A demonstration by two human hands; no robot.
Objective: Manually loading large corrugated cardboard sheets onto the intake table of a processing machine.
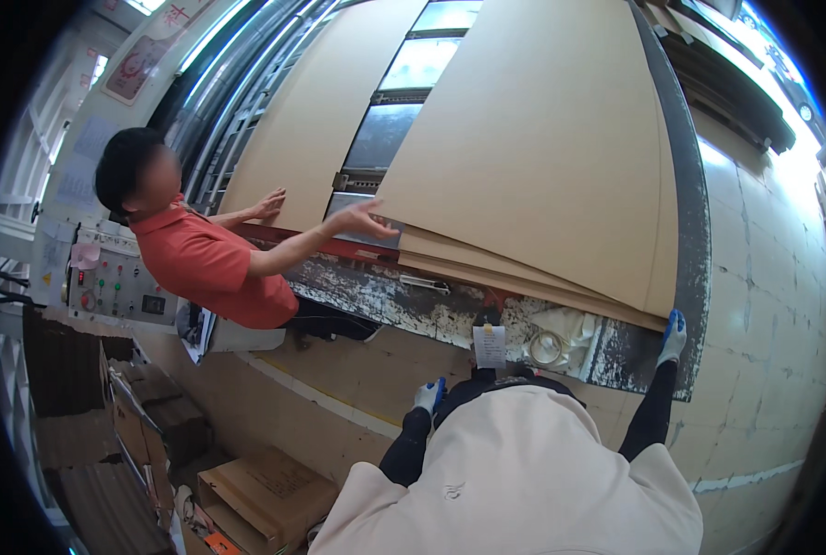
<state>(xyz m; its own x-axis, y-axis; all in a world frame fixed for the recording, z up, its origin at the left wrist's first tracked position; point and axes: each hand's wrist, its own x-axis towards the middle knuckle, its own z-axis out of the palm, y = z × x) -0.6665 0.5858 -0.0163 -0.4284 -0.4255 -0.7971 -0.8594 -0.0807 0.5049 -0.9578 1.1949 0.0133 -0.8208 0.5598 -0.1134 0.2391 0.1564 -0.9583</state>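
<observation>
Brown cardboard sheets (542, 157) are lying in a big stack on the paint-chipped worktop (403, 301), filling the upper middle of the view. The right hand (674, 335), in a blue-and-white glove, is reaching up to the stack's near right corner, fingers curled against the worktop edge just beneath the sheets; whether it is actually gripping anything, I cannot tell. The left hand (428, 396), gloved the same way, is hanging low and well apart from the sheets, just below the worktop's front edge, fingers loosely bent and holding nothing. Across the way, a co-worker in a red shirt (211, 264) is leaning in from the left, both open hands pressing flat on the sheets. A paper tag (490, 346) and a tape roll (547, 348) are sitting on the near edge, with boxes (265, 495) on the floor at lower left.
</observation>
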